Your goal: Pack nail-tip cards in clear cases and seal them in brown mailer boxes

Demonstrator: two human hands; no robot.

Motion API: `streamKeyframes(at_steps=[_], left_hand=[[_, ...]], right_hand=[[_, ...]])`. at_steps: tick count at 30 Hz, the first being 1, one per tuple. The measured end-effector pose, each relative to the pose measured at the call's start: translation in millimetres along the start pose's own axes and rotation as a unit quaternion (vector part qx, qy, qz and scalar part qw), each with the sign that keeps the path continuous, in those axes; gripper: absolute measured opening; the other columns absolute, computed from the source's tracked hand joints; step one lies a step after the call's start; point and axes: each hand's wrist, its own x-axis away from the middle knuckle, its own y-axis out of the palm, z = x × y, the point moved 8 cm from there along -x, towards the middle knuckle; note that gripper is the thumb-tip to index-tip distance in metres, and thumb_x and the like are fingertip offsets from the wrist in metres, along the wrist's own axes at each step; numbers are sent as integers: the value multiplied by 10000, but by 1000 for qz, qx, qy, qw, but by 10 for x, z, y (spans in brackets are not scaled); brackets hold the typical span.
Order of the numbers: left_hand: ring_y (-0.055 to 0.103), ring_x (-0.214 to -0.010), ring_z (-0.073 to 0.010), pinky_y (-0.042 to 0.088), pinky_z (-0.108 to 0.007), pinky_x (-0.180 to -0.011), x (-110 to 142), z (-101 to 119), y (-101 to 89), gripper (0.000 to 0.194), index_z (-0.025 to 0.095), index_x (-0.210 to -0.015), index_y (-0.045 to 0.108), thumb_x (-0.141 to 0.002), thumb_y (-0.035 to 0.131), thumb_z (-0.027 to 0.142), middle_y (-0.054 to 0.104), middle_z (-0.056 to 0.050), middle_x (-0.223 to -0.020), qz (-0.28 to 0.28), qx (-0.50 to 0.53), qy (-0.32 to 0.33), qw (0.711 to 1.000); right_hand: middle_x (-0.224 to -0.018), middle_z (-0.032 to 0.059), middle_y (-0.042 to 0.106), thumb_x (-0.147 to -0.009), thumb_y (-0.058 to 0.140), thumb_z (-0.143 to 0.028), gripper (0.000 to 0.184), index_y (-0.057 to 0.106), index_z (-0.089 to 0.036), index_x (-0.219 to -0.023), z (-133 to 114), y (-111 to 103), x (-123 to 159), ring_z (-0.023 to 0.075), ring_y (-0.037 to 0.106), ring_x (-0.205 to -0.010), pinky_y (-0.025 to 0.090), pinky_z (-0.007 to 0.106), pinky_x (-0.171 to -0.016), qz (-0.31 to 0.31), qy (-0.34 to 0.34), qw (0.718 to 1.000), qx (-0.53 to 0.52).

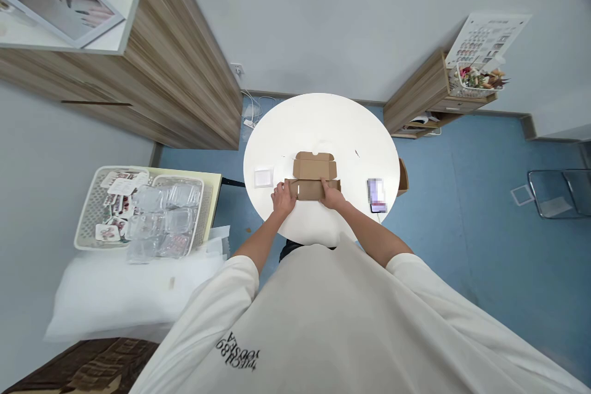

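Cardboard box (314, 180), near table edge (309, 229), left hand (283, 198), right hand (332, 193), apparently spread on it

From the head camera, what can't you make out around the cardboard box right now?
Box's front edge: the cardboard box is partly covered by the left hand and right hand, so the grip is hidden.
Phone: its screen is blurred.
White square: too small to identify.
Cardboard piece: mostly hidden by the round table.
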Motion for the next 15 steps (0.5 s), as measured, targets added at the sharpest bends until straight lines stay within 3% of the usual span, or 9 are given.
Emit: streamKeyframes(at_steps=[5,9,12,15], left_hand=[[514,-1289,-331,424,-473,-1043,-96,70,127,491,243,-1431,443,-955,546,303,491,-165,-1394,-26,0,-6,1000],[629,-1121,-256,503,-388,-955,-56,118,122,437,256,-1417,467,-982,482,220,447,-140,-1407,-35,37,25,998],[661,-1023,-223,535,-353,-878,6,185,93,529,264,-1505,373,-988,429,171,422,-139,-1427,-44,66,57,995],[643,-1082,-244,526,-385,-931,89,327,64,651,256,-1599,197,-990,418,187,429,-152,-1453,-40,73,120,989]], right_hand=[[-1258,185,667,-915,648,-345,1022,-47,-193,-1649,3,12,15,326,672,-1093,506,362,-851,-2,4,1000,-9],[-1250,188,669,-919,638,-337,1015,-52,-187,-1649,-2,5,25,329,676,-1090,504,368,-856,-2,3,1000,-11],[-1251,198,667,-921,630,-321,1007,-50,-173,-1649,-12,-6,20,332,674,-1100,504,365,-847,-1,0,1000,-7],[-1259,210,665,-918,637,-324,1021,-59,-161,-1647,-12,-5,7,332,677,-1093,502,369,-854,-2,2,1000,-4]])
